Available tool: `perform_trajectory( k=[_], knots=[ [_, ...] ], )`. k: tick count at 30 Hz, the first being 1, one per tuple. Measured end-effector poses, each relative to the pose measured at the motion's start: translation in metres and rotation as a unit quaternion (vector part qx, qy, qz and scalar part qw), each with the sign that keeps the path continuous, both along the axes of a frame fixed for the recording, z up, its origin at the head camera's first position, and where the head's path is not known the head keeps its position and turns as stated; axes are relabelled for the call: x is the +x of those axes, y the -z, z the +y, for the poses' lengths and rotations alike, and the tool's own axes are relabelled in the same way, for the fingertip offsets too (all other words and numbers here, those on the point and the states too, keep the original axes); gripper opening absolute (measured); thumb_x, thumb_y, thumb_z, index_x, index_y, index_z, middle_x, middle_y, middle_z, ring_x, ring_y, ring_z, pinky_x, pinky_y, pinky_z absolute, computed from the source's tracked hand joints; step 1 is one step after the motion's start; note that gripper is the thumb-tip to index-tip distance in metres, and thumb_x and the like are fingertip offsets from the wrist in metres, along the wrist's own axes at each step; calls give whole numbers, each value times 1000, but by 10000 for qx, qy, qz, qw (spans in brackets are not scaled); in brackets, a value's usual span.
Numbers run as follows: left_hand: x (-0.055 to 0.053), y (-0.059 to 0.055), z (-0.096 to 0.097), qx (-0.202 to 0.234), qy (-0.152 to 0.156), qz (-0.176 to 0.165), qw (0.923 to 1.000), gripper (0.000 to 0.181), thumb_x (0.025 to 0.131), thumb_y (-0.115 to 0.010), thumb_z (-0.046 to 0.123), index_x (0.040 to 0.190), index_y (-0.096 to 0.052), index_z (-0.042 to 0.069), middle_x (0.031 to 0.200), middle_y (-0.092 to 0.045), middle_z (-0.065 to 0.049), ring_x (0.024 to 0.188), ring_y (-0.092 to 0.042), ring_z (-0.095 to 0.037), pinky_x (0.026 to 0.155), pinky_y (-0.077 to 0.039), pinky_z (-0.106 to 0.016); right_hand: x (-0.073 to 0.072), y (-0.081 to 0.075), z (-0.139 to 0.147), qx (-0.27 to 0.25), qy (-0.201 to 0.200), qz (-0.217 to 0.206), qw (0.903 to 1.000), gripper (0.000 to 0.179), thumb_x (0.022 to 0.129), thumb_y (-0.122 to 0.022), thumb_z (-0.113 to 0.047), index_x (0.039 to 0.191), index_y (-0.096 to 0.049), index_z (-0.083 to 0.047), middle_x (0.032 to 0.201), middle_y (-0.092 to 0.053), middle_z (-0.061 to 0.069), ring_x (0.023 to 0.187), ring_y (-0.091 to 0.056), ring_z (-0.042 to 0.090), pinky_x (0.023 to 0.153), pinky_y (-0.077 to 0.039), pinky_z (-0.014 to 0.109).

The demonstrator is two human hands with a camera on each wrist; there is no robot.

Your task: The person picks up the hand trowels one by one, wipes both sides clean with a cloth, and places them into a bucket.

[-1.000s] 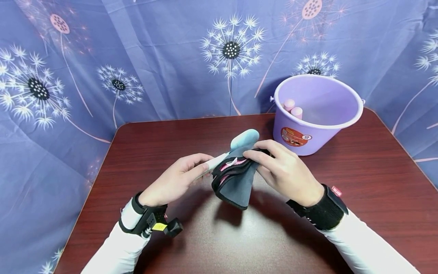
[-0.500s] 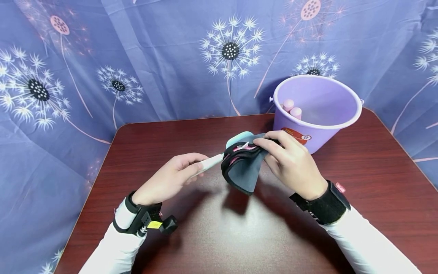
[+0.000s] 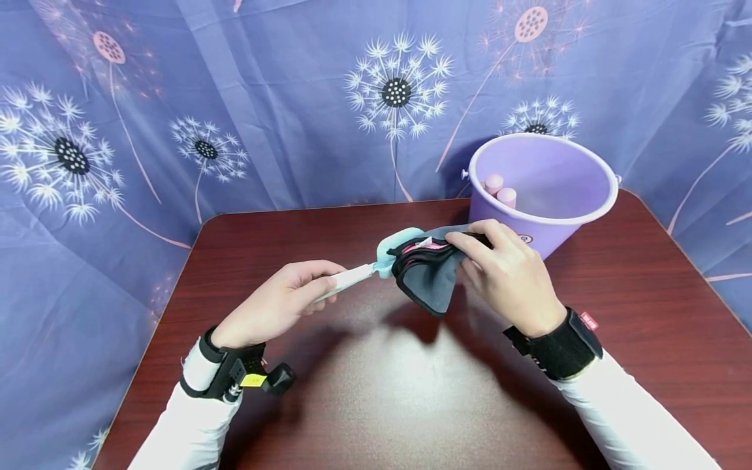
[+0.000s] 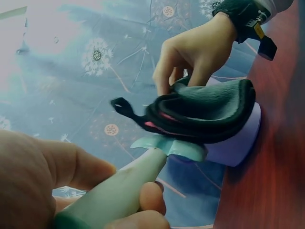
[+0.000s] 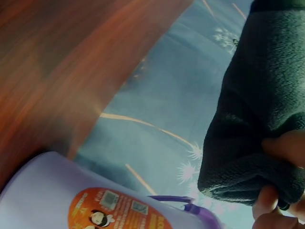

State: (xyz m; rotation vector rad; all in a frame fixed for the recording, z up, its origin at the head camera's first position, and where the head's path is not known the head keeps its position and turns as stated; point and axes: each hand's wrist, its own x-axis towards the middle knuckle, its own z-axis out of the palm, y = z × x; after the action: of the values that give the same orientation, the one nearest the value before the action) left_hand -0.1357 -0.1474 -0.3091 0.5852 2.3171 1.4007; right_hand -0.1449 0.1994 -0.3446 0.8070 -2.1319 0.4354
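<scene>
My left hand (image 3: 282, 300) grips the white handle (image 3: 346, 279) of a tool with a pale blue rounded head (image 3: 388, 251). In the left wrist view, that handle (image 4: 119, 191) lies between thumb and fingers. My right hand (image 3: 508, 274) pinches the top of a folded grey cloth (image 3: 431, 287) with black edging and pink between its layers. The cloth hangs over the table and overlaps part of the tool head. A black loop (image 4: 124, 107) sticks out from the cloth in the left wrist view. In the right wrist view, fingers hold the cloth's (image 5: 257, 119) bunched end.
A lilac bucket (image 3: 543, 228) stands at the back right of the dark red table (image 3: 264, 241), just behind my right hand. Two pink rounded ends (image 3: 506, 196) show inside it. A blue curtain (image 3: 294, 98) with dandelion prints hangs behind the table.
My left hand has drawn the tool left, so more of its head shows beside the cloth. My right hand has moved the cloth right and up, closer to the bucket.
</scene>
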Motion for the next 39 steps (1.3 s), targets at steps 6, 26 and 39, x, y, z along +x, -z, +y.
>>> perform_trajectory(
  k=[6,26,39],
  knots=[
    [-1,-4,-8,-170,9,-110,9998,19,104,-52,25,115,-66,20,87,-59,-14,68,-49,-20,55,-37,-25,0,5,5,137,246,-256,9993,36,89,-53,-7,120,-70,-12,104,-60,11,89,-59,29,67,-49,47],
    [0,-24,-40,-296,7,63,9995,19,105,-50,25,113,-67,18,89,-56,-16,66,-45,-19,55,-39,-28,3,10,18,381,756,-761,9935,35,85,-63,-8,119,-69,-14,97,-55,8,75,-55,29,63,-45,47],
    [-10,-58,-24,-1418,-279,1418,9793,17,102,-53,35,112,-66,34,82,-52,-3,63,-43,-20,61,-39,-34,22,11,20,148,904,-1521,9841,28,84,-60,-20,109,-72,-19,84,-47,-7,59,-44,15,52,-40,35]
  ],
)
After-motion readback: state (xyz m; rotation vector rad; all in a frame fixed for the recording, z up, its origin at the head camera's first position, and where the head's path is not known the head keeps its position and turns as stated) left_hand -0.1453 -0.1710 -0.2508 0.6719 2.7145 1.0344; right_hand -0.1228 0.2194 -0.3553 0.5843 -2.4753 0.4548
